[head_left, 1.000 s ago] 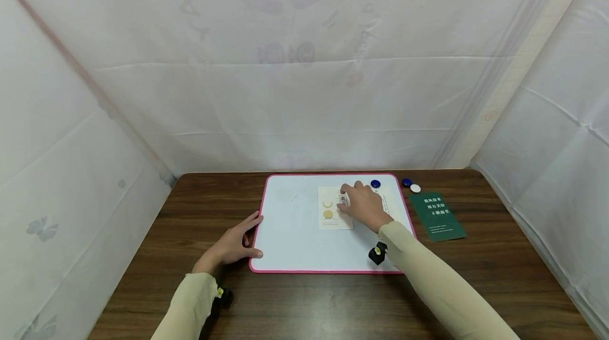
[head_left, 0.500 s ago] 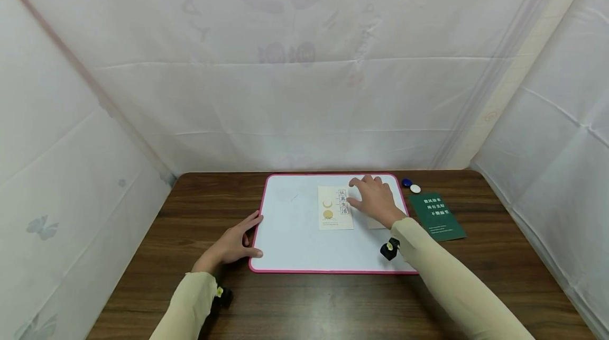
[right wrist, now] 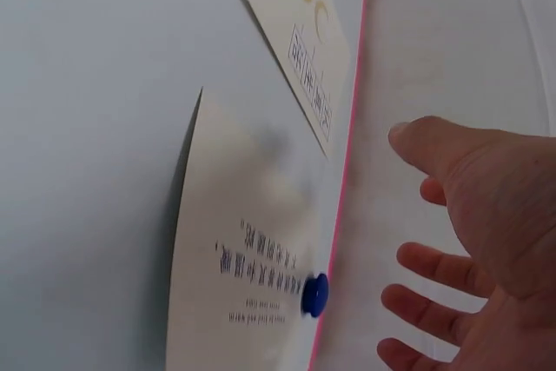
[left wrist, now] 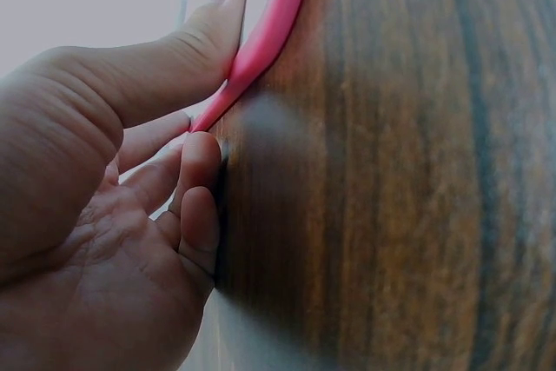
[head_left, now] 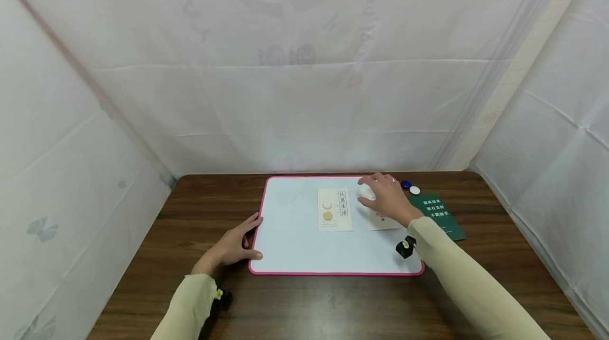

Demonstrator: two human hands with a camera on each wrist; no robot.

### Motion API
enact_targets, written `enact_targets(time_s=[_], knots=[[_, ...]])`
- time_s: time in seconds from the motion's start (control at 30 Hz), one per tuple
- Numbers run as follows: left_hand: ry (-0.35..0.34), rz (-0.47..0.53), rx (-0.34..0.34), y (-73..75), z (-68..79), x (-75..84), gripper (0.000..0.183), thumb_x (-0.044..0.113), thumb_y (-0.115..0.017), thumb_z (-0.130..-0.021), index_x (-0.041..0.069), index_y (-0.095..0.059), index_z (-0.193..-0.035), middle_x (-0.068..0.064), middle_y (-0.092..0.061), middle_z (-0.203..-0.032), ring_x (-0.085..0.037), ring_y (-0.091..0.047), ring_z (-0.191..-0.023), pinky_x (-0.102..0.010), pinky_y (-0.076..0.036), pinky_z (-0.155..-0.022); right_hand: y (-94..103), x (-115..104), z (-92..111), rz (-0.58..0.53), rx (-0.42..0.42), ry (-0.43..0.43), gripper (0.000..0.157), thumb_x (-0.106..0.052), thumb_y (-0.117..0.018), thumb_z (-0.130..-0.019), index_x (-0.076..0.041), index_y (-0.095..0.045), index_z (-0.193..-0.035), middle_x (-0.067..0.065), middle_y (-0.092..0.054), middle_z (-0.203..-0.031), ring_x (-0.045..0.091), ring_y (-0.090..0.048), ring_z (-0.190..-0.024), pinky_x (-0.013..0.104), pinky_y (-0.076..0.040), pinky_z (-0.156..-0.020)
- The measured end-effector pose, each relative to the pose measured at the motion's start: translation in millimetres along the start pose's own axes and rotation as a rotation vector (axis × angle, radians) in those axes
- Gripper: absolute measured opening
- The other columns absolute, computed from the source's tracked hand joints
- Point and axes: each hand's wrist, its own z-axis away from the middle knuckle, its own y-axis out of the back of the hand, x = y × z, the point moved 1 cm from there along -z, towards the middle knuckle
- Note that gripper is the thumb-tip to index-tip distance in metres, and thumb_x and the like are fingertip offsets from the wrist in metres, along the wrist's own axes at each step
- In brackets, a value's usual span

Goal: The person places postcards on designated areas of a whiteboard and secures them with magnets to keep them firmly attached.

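Observation:
A whiteboard (head_left: 304,247) with a pink rim lies on the table. My left hand (head_left: 233,245) holds its left edge; the left wrist view has the thumb (left wrist: 213,36) over the rim and other fingers curled beside it. A cream card (head_left: 328,223) with a gold moon and sun lies mid-board. To its right is a second cream card (head_left: 383,223), partly covered in the head view by my right hand (head_left: 387,200). That hand hovers over it, fingers spread and holding nothing. In the right wrist view, a blue round magnet (right wrist: 316,295) sits on the second card, whose near edge lifts off the board.
Right of the board, a blue magnet (head_left: 406,184) and a white magnet (head_left: 415,190) lie on the brown wooden table (head_left: 304,308). Next to them is a dark green card (head_left: 444,218) with white writing, partly behind the right sleeve. White cloth walls (head_left: 304,97) surround the table.
My right hand has moved right, from above the moon-and-sun card to above the second card, uncovering the first card's writing. The left hand has stayed at the board's edge.

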Motion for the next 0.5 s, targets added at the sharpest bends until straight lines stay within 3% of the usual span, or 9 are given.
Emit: enact_targets(time_s=[0.2,0.5], knots=[[0.0,0.005,0.006,0.2,0.9,1.2,0.093,0.026,-0.087,-0.084,0.003,-0.036,-0.159,-0.017,-0.026,-0.167,-0.009,-0.045,-0.07,-0.028,-0.04,-0.068,6.1,16.8,2.6,-0.021,-0.008,-0.004,0.053,-0.034,-0.08,-0.091,-0.015,-0.063,-0.138,0.019,-0.057,-0.141,0.042,-0.047,-0.127,0.066,-0.037,-0.105],[0.005,0.016,0.008,-0.2,1.2,4.5,0.093,0.024,-0.087,-0.084,0.003,-0.036,-0.159,-0.017,-0.025,-0.167,-0.01,-0.045,-0.07,-0.028,-0.04,-0.068,11.6,43.9,5.2,0.038,0.006,0.007,0.055,-0.034,-0.079,-0.091,-0.012,-0.062,-0.139,0.021,-0.056,-0.143,0.045,-0.047,-0.129,0.068,-0.038,-0.101]])
